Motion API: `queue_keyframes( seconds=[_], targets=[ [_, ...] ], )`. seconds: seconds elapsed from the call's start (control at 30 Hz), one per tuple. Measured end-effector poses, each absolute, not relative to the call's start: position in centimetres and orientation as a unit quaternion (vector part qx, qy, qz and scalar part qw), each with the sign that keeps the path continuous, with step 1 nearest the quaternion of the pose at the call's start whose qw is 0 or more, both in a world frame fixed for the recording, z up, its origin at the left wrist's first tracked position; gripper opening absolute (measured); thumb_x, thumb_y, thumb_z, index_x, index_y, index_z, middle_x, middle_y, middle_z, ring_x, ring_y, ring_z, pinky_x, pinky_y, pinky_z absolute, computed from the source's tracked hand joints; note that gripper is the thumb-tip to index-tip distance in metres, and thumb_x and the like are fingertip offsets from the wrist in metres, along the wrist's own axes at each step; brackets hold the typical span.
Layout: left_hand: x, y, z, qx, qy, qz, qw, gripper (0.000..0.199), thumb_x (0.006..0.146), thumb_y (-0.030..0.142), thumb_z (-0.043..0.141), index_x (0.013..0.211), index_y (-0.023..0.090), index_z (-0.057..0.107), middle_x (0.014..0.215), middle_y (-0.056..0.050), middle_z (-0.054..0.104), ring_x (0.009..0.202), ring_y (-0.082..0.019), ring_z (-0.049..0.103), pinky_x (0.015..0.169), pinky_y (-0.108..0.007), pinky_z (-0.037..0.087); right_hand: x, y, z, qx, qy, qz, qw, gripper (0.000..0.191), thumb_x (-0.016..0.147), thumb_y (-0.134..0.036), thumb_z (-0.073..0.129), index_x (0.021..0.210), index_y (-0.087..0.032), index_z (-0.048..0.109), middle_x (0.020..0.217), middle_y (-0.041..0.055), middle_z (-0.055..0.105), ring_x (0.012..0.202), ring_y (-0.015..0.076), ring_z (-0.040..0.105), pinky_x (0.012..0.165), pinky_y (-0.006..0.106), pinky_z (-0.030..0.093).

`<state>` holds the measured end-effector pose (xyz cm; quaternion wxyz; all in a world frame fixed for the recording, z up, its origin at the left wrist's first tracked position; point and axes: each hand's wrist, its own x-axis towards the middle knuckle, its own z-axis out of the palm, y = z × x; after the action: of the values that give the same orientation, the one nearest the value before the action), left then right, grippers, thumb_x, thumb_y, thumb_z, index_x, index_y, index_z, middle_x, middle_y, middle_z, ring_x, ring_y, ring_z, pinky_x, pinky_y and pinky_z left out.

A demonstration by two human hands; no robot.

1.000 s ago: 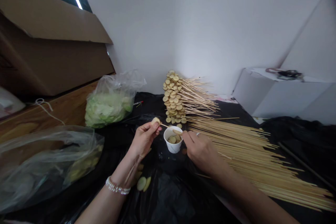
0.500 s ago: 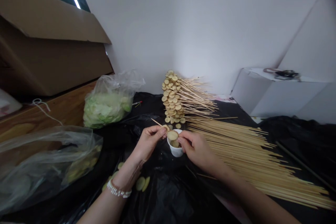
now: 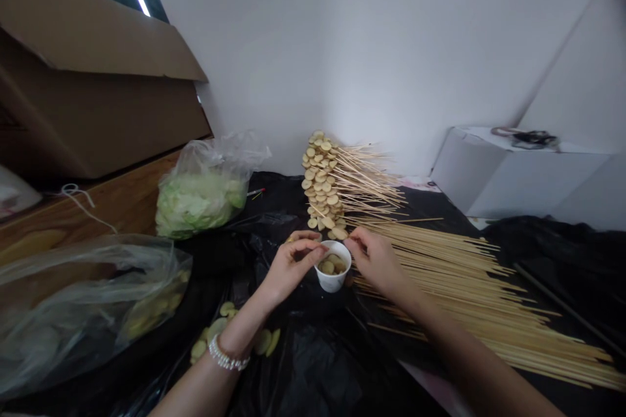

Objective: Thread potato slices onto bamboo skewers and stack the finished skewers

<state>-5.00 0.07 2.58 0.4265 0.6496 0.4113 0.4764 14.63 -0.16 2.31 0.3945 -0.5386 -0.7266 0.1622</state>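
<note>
My right hand [image 3: 374, 259] pinches a thin bamboo skewer by a threaded potato slice [image 3: 338, 233]; the pointed tip sticks out up and to the left. Fingers loosely stretched, my left hand [image 3: 293, 264] hovers at the left rim of a white cup [image 3: 332, 282], with nothing visible in it. Several pale slices [image 3: 331, 265] lie inside the cup, between my hands. Just beyond, finished skewers of slices [image 3: 320, 176] are stacked, their sticks pointing right.
Bare bamboo skewers [image 3: 469, 293] spread across the right side on black plastic sheeting [image 3: 313, 365]. Loose slices [image 3: 212, 332] lie by my left forearm. At left are a clear bag [image 3: 88, 313], a bag of cut greens [image 3: 203, 202] and a cardboard box [image 3: 112, 117]. A white box [image 3: 493, 169] stands right.
My left hand has let go of the skewer, which is now in my right hand. The slice has moved from over the cup to just beyond its rim.
</note>
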Motion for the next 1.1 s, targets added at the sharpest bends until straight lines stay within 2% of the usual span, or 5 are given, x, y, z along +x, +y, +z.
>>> queue_keyframes(
  seconds=[0.17, 0.3, 0.43, 0.83, 1.1],
  targets=[
    [-4.8, -0.1, 2.1, 0.678, 0.384, 0.43, 0.455, 0.022, 0.071, 0.013, 0.061, 0.086, 0.021, 0.076, 0.114, -0.012, 0.061, 0.105, -0.026, 0.058, 0.092, -0.036, 0.042, 13.6, -0.3, 1.2, -0.516, -0.671, 0.342, 0.407, 0.011, 0.08, -0.03, 0.054, 0.083, -0.02, 0.049, 0.057, -0.0069, 0.051, 0.049, 0.009, 0.045, 0.049, 0.02, 0.031],
    [-5.1, -0.5, 2.4, 0.762, 0.373, 0.383, 0.367, 0.05, 0.062, 0.001, 0.05, 0.099, 0.024, 0.073, 0.108, -0.007, 0.066, 0.103, -0.025, 0.058, 0.094, -0.035, 0.04, 13.1, -1.0, 1.8, -0.46, -0.646, 0.447, 0.415, 0.012, 0.079, -0.026, 0.054, 0.084, -0.021, 0.045, 0.056, -0.0095, 0.047, 0.046, 0.0072, 0.041, 0.045, 0.018, 0.03],
    [-5.3, -1.2, 3.0, 0.821, 0.371, 0.313, 0.299, 0.056, 0.06, 0.002, 0.048, 0.106, 0.025, 0.069, 0.106, -0.004, 0.066, 0.098, -0.024, 0.058, 0.089, -0.033, 0.041, 13.2, -1.4, 2.5, -0.435, -0.64, 0.486, 0.406, 0.014, 0.077, -0.023, 0.055, 0.084, -0.021, 0.044, 0.055, -0.0103, 0.045, 0.046, 0.0066, 0.039, 0.044, 0.018, 0.028],
    [-5.5, -1.8, 3.8, 0.872, 0.363, 0.218, 0.245, 0.035, 0.065, 0.005, 0.052, 0.093, 0.023, 0.062, 0.098, -0.001, 0.064, 0.094, -0.02, 0.054, 0.083, -0.03, 0.042, 13.3, -1.8, 3.0, -0.415, -0.652, 0.517, 0.368, 0.013, 0.073, -0.016, 0.055, 0.081, -0.02, 0.046, 0.056, -0.0102, 0.045, 0.049, 0.0059, 0.037, 0.045, 0.018, 0.026],
    [-5.6, -2.0, 4.3, 0.857, 0.382, 0.228, 0.258, 0.005, 0.074, 0.025, 0.066, 0.075, 0.02, 0.065, 0.096, -0.003, 0.063, 0.083, -0.016, 0.057, 0.074, -0.026, 0.044, 13.3, -1.9, 3.0, -0.423, -0.672, 0.495, 0.353, 0.013, 0.073, -0.013, 0.054, 0.081, -0.02, 0.047, 0.059, -0.0091, 0.045, 0.052, 0.0066, 0.038, 0.047, 0.019, 0.028]
  ],
)
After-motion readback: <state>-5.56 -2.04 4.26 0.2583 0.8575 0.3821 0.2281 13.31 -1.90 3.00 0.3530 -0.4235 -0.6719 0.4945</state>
